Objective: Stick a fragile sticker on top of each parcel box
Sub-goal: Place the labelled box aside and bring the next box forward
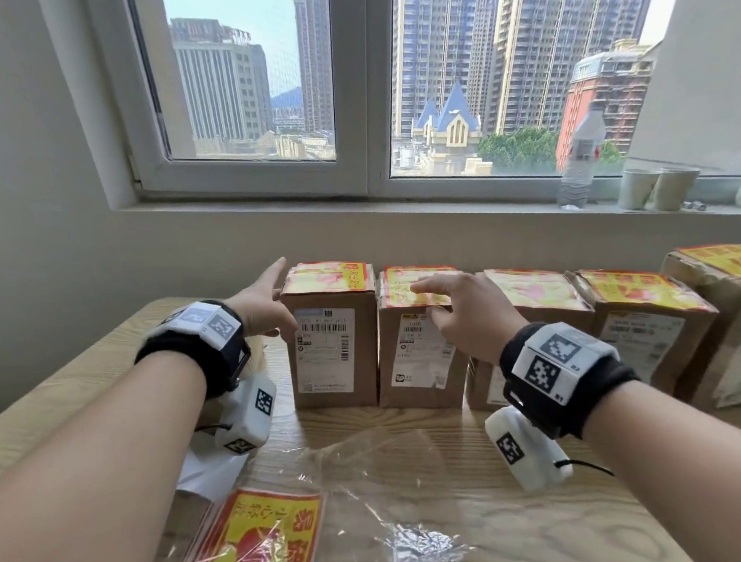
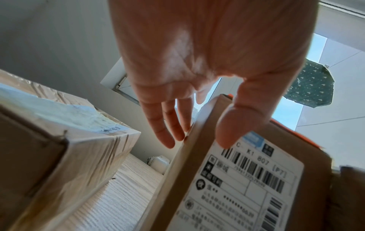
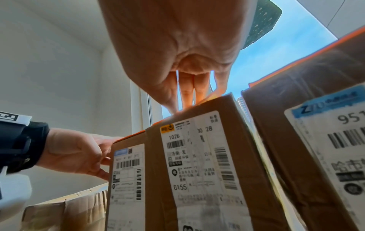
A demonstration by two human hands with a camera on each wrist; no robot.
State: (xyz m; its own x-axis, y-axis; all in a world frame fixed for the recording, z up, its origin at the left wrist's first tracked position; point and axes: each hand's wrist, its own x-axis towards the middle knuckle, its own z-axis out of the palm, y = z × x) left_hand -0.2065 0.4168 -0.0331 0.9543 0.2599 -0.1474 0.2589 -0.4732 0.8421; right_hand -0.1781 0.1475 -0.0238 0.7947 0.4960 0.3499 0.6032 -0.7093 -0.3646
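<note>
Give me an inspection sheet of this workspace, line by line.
Surface: wooden table.
Job's things: five parcel boxes in a row, each sticker-topped; leftmost box; second box; spare fragile sticker at near edge.
Clutter: clear plastic wrap.
Hands: left hand touches leftmost box; right hand presses the second box's top.
Cables: black cord from the right wrist camera.
Surroundings: window; bottle and paper cups on sill.

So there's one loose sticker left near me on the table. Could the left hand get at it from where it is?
Probably yes. The left hand only rests open against the leftmost box and holds nothing, and the loose sticker lies uncovered on the table just below that arm.
</note>
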